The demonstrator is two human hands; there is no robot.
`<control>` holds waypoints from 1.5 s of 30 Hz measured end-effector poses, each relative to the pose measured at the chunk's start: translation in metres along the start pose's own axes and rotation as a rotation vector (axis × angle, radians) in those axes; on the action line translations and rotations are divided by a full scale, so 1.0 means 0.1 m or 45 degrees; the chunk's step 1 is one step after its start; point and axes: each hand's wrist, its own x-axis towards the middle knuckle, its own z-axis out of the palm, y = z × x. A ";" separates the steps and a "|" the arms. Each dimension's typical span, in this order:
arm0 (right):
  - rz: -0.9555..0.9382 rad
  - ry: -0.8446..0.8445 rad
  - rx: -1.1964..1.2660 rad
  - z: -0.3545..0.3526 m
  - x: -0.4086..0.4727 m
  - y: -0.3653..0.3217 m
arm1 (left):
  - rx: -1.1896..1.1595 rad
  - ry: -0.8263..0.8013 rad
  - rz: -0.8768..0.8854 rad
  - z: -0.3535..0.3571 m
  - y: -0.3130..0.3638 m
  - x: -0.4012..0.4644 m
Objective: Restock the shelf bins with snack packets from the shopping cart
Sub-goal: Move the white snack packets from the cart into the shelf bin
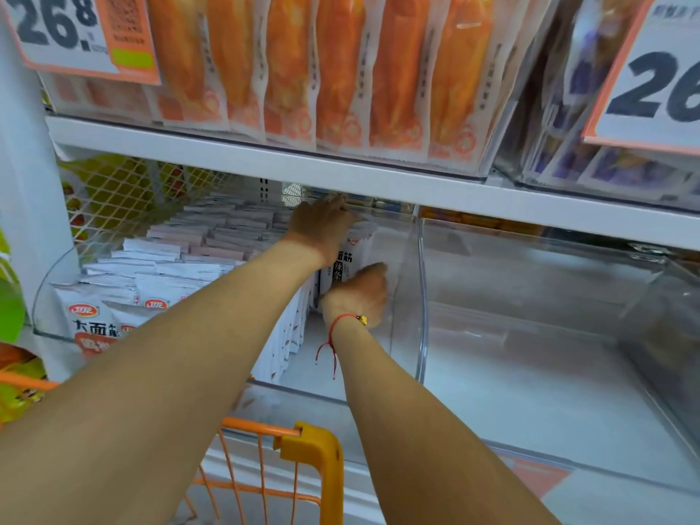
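Head view, left to right: a price sign with big dark digits hangs at the upper left, over the white upper shelf. Below that shelf sits a clear bin, nearly full of white snack packets standing in rows; the front ones show a red logo and dark characters. Behind the bin is a white mesh panel with yellow bags showing through it. At the bottom, under my arms, I see the orange wire rim and yellow corner of the shopping cart.

My left hand reaches deep into the bin, just under the upper shelf, fingers spread and lying on the top edge of a standing packet at the right end of the rows. My right hand, with a red string bracelet at the wrist, is lower and just in front, fingers curled round the bottom part of that same packet. So both hands are on it: the left resting flat, the right gripping. The packet stands upright between the rows and the bin's clear right wall.

Right of that wall is another clear bin, beside it. Above, orange packets hang in a row, then purple ones, and a second price sign at the far right.
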 end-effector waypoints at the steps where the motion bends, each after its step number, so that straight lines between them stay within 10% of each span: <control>1: -0.012 -0.002 -0.065 0.03 0.04 0.01 | -0.024 0.040 0.002 -0.01 -0.01 0.00; 7: -0.001 -0.043 -0.168 0.09 0.11 0.03 | -0.019 0.308 0.009 -0.06 -0.02 -0.11; 20: -0.113 -0.329 -0.382 0.05 0.03 0.01 | 0.405 -0.327 0.095 -0.22 0.02 -0.25; 25: -0.287 -0.624 -0.780 -0.07 -0.32 0.01 | 0.307 -0.377 0.040 -0.48 0.06 -0.67; 36: -1.109 -0.460 -0.601 -1.06 -1.32 0.10 | -0.260 -0.015 -0.484 -1.19 -0.02 -2.11; 45: -1.342 -0.913 -0.836 -0.98 -1.99 0.34 | -0.259 -0.532 -0.620 -0.89 -0.05 -3.14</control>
